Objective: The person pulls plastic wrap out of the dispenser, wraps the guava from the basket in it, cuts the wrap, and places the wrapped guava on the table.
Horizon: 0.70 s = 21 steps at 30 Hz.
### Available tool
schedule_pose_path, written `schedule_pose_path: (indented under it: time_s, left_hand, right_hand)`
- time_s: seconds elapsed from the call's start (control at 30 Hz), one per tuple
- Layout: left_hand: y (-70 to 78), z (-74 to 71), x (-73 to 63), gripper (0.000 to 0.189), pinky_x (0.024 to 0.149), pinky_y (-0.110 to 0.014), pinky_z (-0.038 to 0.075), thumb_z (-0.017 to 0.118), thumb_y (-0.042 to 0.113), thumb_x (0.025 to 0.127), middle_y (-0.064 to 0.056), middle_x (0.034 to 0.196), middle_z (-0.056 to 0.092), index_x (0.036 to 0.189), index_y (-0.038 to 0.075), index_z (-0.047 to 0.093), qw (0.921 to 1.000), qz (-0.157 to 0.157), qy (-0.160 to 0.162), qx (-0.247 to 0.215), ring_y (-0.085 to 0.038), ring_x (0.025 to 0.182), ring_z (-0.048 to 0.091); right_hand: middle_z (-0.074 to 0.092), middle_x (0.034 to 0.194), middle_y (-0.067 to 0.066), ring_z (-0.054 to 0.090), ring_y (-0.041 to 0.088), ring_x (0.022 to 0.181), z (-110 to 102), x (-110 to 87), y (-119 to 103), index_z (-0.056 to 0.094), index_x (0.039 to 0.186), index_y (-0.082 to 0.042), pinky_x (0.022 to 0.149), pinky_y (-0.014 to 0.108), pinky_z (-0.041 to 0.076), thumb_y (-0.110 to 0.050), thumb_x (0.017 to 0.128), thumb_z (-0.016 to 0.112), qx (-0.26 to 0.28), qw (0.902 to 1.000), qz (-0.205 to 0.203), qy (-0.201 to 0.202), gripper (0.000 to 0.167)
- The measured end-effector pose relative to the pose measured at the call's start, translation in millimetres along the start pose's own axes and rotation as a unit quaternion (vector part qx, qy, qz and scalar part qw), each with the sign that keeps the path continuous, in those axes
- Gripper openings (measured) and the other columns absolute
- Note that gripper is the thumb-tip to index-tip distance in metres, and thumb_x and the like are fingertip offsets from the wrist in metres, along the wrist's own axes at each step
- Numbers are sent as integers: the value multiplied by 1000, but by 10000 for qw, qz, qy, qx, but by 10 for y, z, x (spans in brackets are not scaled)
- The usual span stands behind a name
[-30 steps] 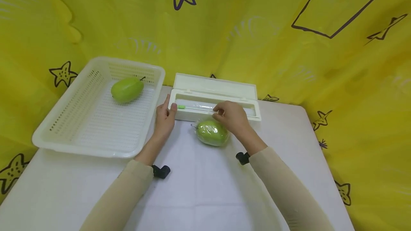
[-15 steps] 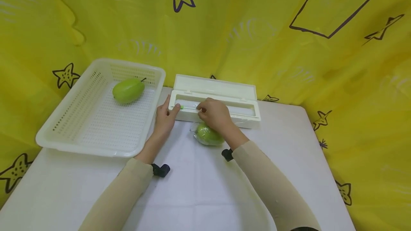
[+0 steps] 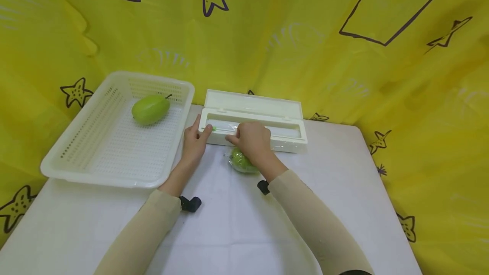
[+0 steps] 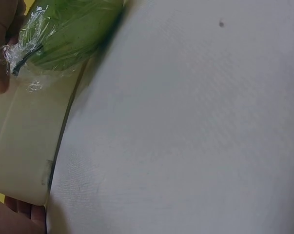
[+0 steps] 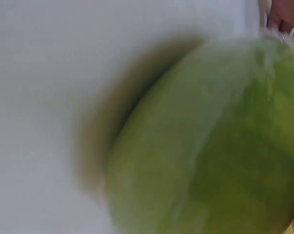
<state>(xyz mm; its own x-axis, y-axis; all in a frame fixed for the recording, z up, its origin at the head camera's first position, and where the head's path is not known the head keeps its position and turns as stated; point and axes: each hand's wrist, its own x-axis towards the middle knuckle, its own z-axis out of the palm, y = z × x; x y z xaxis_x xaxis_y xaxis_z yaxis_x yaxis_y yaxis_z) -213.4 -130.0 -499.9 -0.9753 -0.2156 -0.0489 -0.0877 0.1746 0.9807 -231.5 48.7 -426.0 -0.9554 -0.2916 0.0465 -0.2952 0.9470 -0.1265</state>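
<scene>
A white cling film dispenser (image 3: 292, 142) stands at the back of the table with its lid (image 3: 254, 102) raised and a roll of film (image 3: 284, 132) inside. My left hand (image 3: 194, 143) grips its left end, thumb on the top edge beside a small green slider (image 3: 214, 128). Over the dispenser's front edge is my right hand (image 3: 255, 140), fingers curled and thumb pointing left; its fingertips are hidden, so I cannot tell whether they pinch film. Beneath that hand lies a green fruit (image 5: 225, 146) wrapped in film, its stem end (image 4: 25, 61) near the box.
At the left, a white plastic basket (image 3: 114, 181) holds another green fruit with a stem (image 3: 150, 109). A white cloth covers the table (image 3: 229, 228). Behind hangs a yellow patterned curtain (image 3: 244, 33). Black devices (image 3: 191, 204) are strapped at both wrists.
My right hand has moved left along the dispenser's front edge and now covers more of the wrapped fruit. Wrinkled film shows on the dispenser's right front. My left hand keeps its hold.
</scene>
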Motion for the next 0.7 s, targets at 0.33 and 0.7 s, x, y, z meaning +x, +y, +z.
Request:
schedule_pose_path:
  time_s: [0.33, 0.7]
  left_hand:
    - [30, 2, -18, 71, 83, -34, 36, 55, 46, 101, -21, 135, 36, 160, 22, 23, 10000, 34, -39, -41, -23, 101, 36]
    - [-5, 9, -13, 70, 90, -36, 36, 54, 47, 101, -22, 141, 35, 159, 25, 23, 10000, -9, 18, -86, -24, 106, 36]
  right_hand:
    - [50, 55, -3, 55, 21, 54, 24, -7, -221, 53, 57, -20, 46, 38, 43, -40, 87, 58, -455, 9988, 191, 42, 37]
    - [56, 58, -1, 60, 26, 60, -9, -35, -124, 51, 56, -19, 51, 41, 46, -30, 85, 62, -531, 9974, 495, 5, 32]
